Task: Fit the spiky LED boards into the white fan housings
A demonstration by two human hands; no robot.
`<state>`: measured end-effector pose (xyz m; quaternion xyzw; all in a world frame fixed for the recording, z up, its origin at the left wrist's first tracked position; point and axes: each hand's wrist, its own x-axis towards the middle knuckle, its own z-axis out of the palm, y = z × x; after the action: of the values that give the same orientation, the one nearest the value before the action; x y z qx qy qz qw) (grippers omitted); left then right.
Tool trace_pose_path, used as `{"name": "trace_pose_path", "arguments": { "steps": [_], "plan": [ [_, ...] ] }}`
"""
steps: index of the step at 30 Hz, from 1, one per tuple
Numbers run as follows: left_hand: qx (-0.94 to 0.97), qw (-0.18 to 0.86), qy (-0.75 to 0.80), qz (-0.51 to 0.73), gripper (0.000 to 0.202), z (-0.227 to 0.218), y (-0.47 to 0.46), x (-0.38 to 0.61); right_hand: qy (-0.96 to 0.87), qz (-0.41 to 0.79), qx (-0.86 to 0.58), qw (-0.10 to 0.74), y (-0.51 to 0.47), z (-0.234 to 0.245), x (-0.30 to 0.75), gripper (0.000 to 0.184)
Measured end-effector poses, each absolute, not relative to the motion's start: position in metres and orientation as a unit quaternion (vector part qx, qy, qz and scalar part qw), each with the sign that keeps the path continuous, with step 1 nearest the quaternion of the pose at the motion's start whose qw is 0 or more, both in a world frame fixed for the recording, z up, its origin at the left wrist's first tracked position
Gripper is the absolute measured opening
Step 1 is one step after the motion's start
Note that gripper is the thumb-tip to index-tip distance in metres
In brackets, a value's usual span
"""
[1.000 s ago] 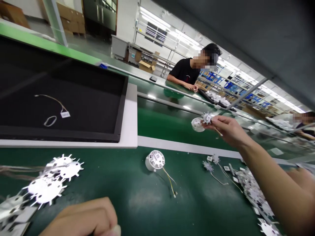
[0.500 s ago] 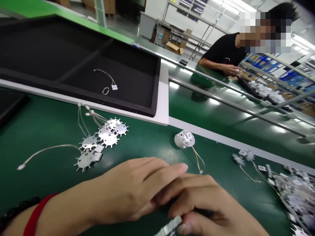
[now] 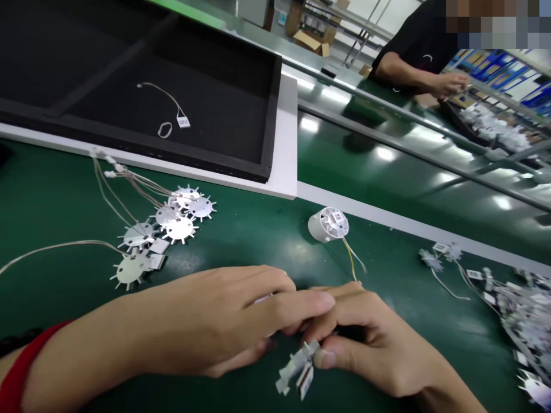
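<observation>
Below the knuckles, right hand (image 3: 379, 344) pinches spiked disc (image 3: 297, 367); left hand (image 3: 224, 321) beside, grip unseen.

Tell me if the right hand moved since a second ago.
Yes: the right hand, holding a finned disc, pulled back from beyond the white housing to its near side.

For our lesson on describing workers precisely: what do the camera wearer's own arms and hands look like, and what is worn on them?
Both are bare, with no gloves or rings in view. The left hand has a red band at the wrist and a dark band just behind it, at the picture's edge. The right hand and forearm show no sleeve, watch or bracelet.
</observation>
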<state>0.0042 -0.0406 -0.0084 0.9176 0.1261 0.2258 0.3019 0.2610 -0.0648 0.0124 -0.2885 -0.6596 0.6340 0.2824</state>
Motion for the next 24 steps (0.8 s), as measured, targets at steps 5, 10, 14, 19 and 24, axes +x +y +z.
{"name": "trace_pose_path", "arguments": {
  "steps": [5, 10, 14, 19, 24],
  "plan": [
    [0.924, 0.293, 0.129, 0.211, 0.063, -0.006, -0.039, 0.006, -0.635, 0.671, -0.293, 0.246, -0.063, 0.005, 0.264, 0.008],
    [0.927, 0.273, 0.13, 0.224, 0.045, -0.004, -0.038, 0.007, -0.632, 0.679, -0.311, 0.206, -0.061, 0.004, 0.264, 0.01],
    [0.928, 0.264, 0.113, 0.237, 0.043, -0.003, -0.036, 0.005, -0.67, 0.647, -0.285, 0.226, -0.06, 0.019, 0.27, 0.014],
    [0.935, 0.248, 0.13, 0.217, 0.05, 0.003, -0.032, -0.001, -0.735, 0.54, -0.313, 0.265, -0.06, 0.039, 0.289, 0.023],
    [0.92, 0.238, 0.15, 0.271, 0.032, 0.006, -0.031, 0.001, -0.695, 0.451, -0.416, 0.374, -0.07, 0.038, 0.281, 0.021]
  ]
}}
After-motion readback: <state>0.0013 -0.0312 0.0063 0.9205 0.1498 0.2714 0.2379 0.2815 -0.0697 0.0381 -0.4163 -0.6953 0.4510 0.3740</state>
